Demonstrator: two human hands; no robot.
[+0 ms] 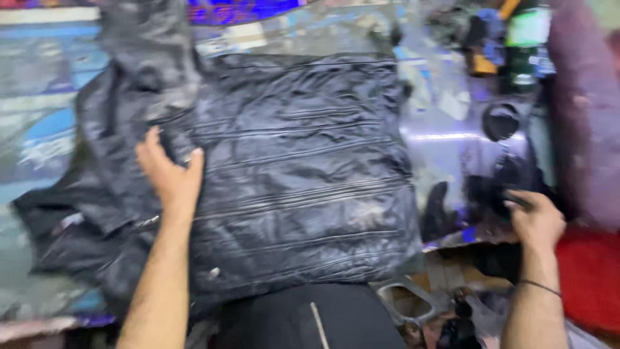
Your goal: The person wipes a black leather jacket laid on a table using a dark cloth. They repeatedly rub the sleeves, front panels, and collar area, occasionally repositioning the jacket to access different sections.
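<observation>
Black quilted jacket (pixel 290 174) lies spread flat across middle of worktable (pixel 39 97), sleeve bunched toward upper left. Left hand (pixel 169 173) rests palm-down on jacket's left part, fingers spread and slightly curled into fabric; pressing, not pinching. Right hand (pixel 535 220) is well apart at right edge, fingers closed around a dark item; frame too blurred to tell what it is. Thin band on right wrist. Metal scissors (pixel 413 300) lie near front edge, btwn the two arms. Red cloth (pixel 591 278) just beside right forearm. Green bottle (pixel 526 45) stands at top right.
</observation>
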